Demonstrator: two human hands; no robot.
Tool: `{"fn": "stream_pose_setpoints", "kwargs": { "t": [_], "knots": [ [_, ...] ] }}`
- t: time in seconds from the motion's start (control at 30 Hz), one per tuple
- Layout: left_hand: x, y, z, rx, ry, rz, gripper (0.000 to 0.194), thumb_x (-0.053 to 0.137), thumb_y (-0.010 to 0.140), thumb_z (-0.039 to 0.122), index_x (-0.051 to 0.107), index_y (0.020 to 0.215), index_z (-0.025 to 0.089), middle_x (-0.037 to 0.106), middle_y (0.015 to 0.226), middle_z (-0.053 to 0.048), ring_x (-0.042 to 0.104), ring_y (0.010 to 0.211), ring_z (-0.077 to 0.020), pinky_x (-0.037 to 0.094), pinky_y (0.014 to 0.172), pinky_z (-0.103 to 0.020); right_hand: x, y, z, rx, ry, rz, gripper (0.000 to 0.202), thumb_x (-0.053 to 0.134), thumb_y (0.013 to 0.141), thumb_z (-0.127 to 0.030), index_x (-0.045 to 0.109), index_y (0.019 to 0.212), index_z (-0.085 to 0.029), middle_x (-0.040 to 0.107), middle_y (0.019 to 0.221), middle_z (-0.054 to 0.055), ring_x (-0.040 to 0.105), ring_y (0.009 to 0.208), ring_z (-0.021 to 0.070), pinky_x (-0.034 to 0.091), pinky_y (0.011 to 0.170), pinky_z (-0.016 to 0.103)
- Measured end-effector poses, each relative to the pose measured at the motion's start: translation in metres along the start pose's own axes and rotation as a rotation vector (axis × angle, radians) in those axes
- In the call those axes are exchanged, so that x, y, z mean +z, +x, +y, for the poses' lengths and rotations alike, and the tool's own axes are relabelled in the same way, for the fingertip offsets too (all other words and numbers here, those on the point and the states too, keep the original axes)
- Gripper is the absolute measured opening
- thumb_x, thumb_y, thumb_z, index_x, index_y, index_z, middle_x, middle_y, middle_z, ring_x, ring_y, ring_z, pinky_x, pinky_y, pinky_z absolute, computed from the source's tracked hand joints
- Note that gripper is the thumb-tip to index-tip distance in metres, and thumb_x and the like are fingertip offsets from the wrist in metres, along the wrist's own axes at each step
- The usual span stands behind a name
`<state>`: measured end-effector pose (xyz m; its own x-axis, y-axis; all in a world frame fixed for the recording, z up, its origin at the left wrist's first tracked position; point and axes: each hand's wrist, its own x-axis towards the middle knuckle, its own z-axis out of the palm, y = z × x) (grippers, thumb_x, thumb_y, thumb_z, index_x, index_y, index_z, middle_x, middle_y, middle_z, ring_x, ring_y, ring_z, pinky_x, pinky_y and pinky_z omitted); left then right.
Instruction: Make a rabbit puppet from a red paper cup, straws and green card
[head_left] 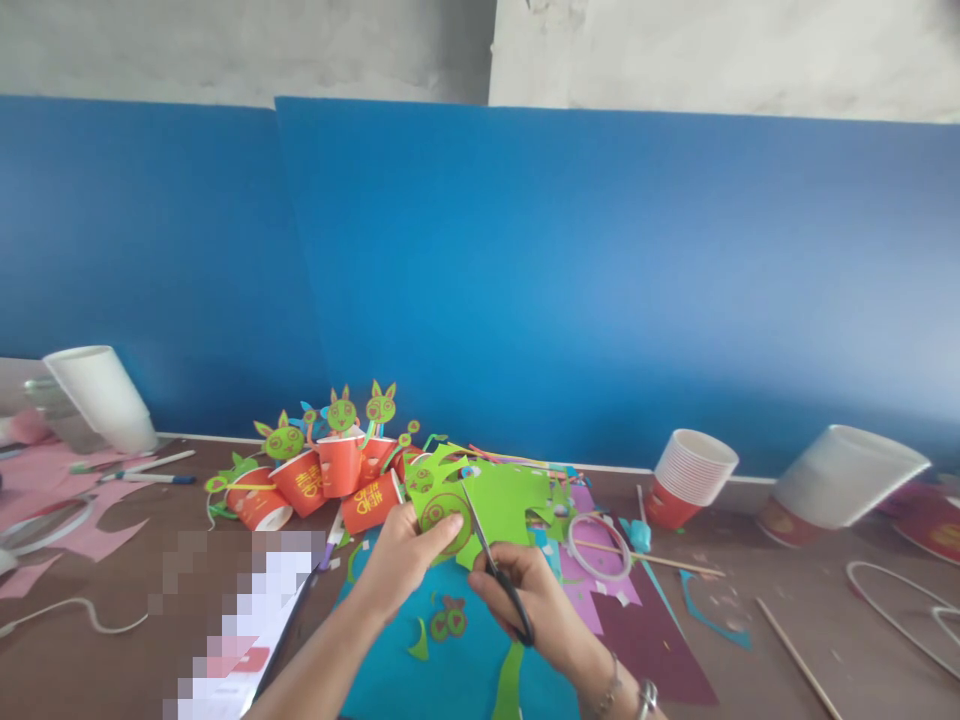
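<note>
My left hand [411, 552] is closed on a piece of green paper [448, 518] that has a round face drawn on it in reddish lines. In my right hand [529, 590] is a pair of black-handled scissors [501, 573], its blades pointing up and left at the edge of the drawn circle. How far the blades are apart I cannot tell. Beneath both hands lies a blue sheet [397, 660], with a small cut-out of drawn circles [448, 620] and green scraps on it. A larger green sheet [514, 498] lies just behind the scissors.
Red paper cups [341, 466] with green animal faces stand or lie at the back left. A stack of paper cups [686, 480], a tape roll [598, 546] and wooden sticks [796, 655] are on the right. Pink paper [112, 540] and pens lie left; a blue panel [480, 280] rises behind.
</note>
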<state>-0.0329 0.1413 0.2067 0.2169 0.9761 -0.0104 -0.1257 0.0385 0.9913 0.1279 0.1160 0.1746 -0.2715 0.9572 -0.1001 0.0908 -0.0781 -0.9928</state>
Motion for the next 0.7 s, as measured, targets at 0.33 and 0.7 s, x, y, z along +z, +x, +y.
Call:
{"fn": "stream_pose_setpoints", "kwargs": {
  "t": [0.33, 0.7],
  "knots": [
    [0.0042, 0.0006, -0.0041, -0.017, 0.039, 0.094, 0.025, 0.067, 0.072, 0.041, 0.064, 0.073, 0.016, 0.056, 0.060, 0.003, 0.047, 0.056, -0.0107, 0.037, 0.055, -0.023, -0.0007, 0.0005, -0.0021, 0.016, -0.028, -0.011, 0.035, 0.072, 0.070, -0.047, 0.055, 0.064, -0.017, 0.040, 0.034, -0.010, 0.030, 0.029, 0.0040, 0.021, 0.031, 0.017],
    [0.0009, -0.0012, -0.0015, -0.050, 0.138, -0.015, 0.024, 0.061, 0.075, 0.040, 0.058, 0.068, 0.018, 0.059, 0.054, 0.001, 0.052, 0.049, -0.0115, 0.035, 0.044, -0.021, 0.0000, 0.0010, -0.0001, -0.003, -0.013, -0.023, 0.037, 0.070, 0.071, -0.051, 0.055, 0.064, -0.017, 0.039, 0.035, -0.010, 0.030, 0.030, 0.0040, 0.021, 0.031, 0.018]
  ]
}}
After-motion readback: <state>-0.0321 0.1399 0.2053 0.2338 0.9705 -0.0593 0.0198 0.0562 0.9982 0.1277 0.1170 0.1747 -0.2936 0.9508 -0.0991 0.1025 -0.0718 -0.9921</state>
